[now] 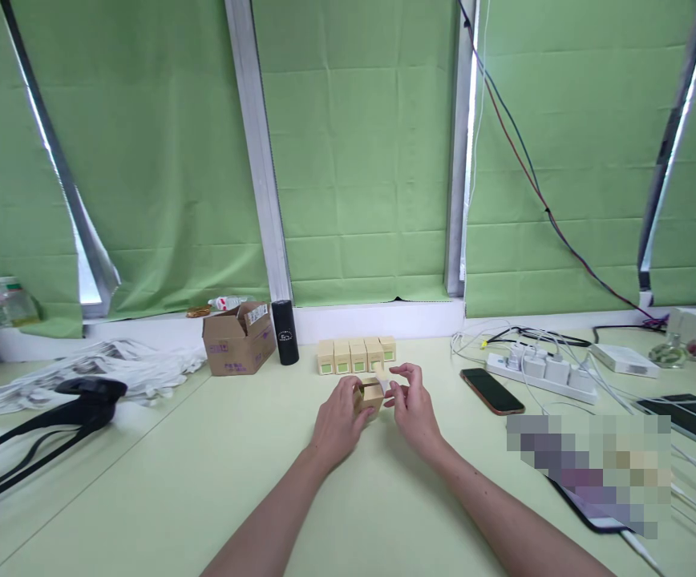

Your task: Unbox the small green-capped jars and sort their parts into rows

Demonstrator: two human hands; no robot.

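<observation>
My left hand [339,421] is wrapped around a small kraft-paper box [373,396], held just above or on the table in front of me. The top of this box looks open, with a pale flap [382,375] standing up on its right side. Close to that flap is my right hand [411,409], its fingers bent and spread apart; whether a fingertip touches the flap I cannot tell. Right behind the hands stands a row of several similar small boxes [357,357] with green-framed labels on their fronts.
Left of the row stand a black cylinder [285,332] and an open cardboard carton [233,344]. White bundled material [161,373] and a black frame-like object [83,409] lie farther left. A phone [492,390], a power strip [540,377] and cables lie on the right.
</observation>
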